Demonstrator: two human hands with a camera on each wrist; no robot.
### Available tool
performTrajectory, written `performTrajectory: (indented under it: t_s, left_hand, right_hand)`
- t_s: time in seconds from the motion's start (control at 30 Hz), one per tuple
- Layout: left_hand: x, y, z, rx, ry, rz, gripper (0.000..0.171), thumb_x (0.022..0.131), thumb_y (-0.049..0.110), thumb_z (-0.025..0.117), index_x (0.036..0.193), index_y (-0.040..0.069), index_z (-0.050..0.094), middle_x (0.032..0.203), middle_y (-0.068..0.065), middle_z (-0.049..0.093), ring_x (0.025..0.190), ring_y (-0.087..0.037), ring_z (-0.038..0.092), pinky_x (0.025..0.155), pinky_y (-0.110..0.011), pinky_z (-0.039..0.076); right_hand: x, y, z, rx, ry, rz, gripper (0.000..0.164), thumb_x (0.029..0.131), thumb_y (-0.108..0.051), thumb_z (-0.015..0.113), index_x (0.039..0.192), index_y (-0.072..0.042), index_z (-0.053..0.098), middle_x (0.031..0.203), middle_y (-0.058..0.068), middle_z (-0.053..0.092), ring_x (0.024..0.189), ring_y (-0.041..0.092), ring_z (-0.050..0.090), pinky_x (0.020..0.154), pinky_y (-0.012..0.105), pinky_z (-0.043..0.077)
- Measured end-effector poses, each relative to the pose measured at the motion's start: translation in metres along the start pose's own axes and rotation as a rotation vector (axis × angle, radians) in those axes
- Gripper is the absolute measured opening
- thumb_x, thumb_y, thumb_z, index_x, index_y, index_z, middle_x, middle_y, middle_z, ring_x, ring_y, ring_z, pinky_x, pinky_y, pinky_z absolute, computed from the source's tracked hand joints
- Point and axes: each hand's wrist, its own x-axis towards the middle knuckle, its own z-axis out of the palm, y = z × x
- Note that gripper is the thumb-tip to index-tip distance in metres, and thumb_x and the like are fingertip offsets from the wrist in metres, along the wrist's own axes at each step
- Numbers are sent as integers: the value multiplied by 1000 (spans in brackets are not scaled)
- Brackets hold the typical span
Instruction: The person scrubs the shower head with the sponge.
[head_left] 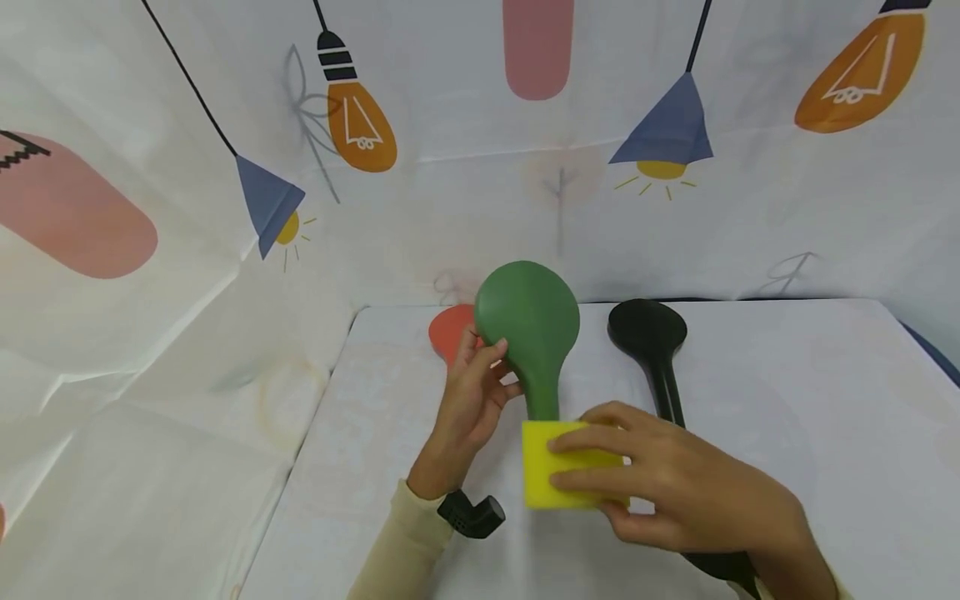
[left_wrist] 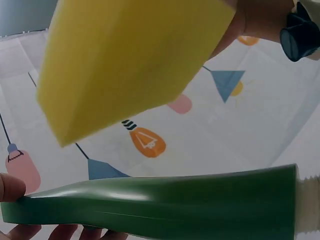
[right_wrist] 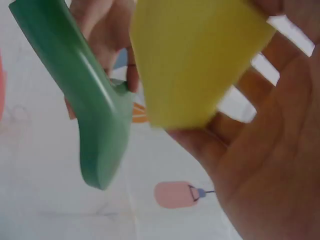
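Note:
My left hand [head_left: 476, 396] holds a green shower head [head_left: 527, 312] by the side of its round head, thumb on one face and fingers behind. Its handle points down toward me in the head view, and the left wrist view shows a pale threaded end [left_wrist: 307, 205] on it. A yellow sponge block [head_left: 570, 483] is in my right hand [head_left: 690, 483], pinched between fingers and thumb. From the head the sponge covers the lower handle, but both wrist views show a gap between sponge and shower head.
On the white table [head_left: 810, 400] lies a black shower head [head_left: 647, 327] at the back, right of the green one. A red round-headed piece [head_left: 448, 329] is partly hidden behind my left hand. Another black part [head_left: 716, 567] shows under my right wrist. A printed cloth [head_left: 480, 192] hangs behind.

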Motion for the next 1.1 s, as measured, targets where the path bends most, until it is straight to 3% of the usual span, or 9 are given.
performTrajectory:
  t_s: [0.07, 0.17, 0.27, 0.4, 0.5, 0.67, 0.93, 1.1]
  left_hand:
    - [-1, 0, 1, 5, -3, -25, 27, 101, 19, 51, 128, 26, 46, 128, -3, 53, 103, -22, 61, 78, -36, 60]
    - [-3, 0, 2, 9, -10, -55, 32, 102, 22, 51, 133, 26, 45, 134, -5, 48, 109, -25, 58, 81, -35, 60]
    - [-4, 0, 2, 14, -18, -75, 31, 102, 21, 51, 133, 24, 43, 131, -5, 49, 106, -22, 59, 85, -31, 60]
    - [-4, -1, 3, 15, -38, -87, 20, 103, 17, 49, 121, 22, 43, 118, -2, 52, 92, -14, 62, 82, -23, 58]
    - [-4, -2, 4, 11, -50, -89, 15, 103, 15, 48, 116, 21, 42, 113, -1, 53, 87, -11, 62, 79, -21, 57]
    - [-5, -1, 5, 0, -35, -112, 18, 103, 15, 47, 119, 21, 45, 120, -2, 55, 93, -12, 64, 82, -24, 58]
    - [-3, -2, 6, 23, -17, -102, 17, 102, 13, 50, 116, 19, 43, 118, -4, 57, 91, -12, 65, 74, -25, 60]
    - [-4, 0, 5, 35, 9, -85, 18, 102, 14, 50, 117, 19, 43, 132, -8, 53, 103, -17, 63, 81, -28, 60]
  right_hand:
    - [3, 4, 4, -68, 58, 33, 30, 95, -25, 56, 122, -30, 70, 132, -7, 62, 115, 18, 54, 93, 25, 52]
    - [10, 9, 13, -143, 137, 58, 35, 99, -31, 43, 115, -26, 74, 129, -5, 64, 117, 24, 54, 97, 30, 49]
    - [16, 15, 22, -194, 240, 14, 37, 98, -26, 41, 109, -22, 76, 124, -3, 67, 117, 29, 54, 99, 32, 46]
    - [22, 23, 31, -257, 329, -51, 35, 97, -18, 42, 104, -18, 77, 122, -1, 68, 117, 35, 55, 110, 29, 41]
    - [23, 27, 35, -303, 324, -55, 34, 98, -17, 43, 106, -18, 76, 123, -1, 68, 119, 36, 54, 113, 32, 40]
    - [19, 30, 40, -344, 252, -15, 37, 100, -20, 39, 112, -19, 74, 123, 0, 67, 119, 37, 54, 95, 43, 52]
    - [16, 30, 43, -276, 160, 47, 41, 89, -16, 43, 117, -21, 73, 122, -3, 67, 114, 33, 54, 94, 42, 51]
    - [17, 28, 43, -207, 116, 42, 43, 83, -12, 49, 118, -21, 71, 123, -5, 65, 113, 31, 55, 94, 44, 52]
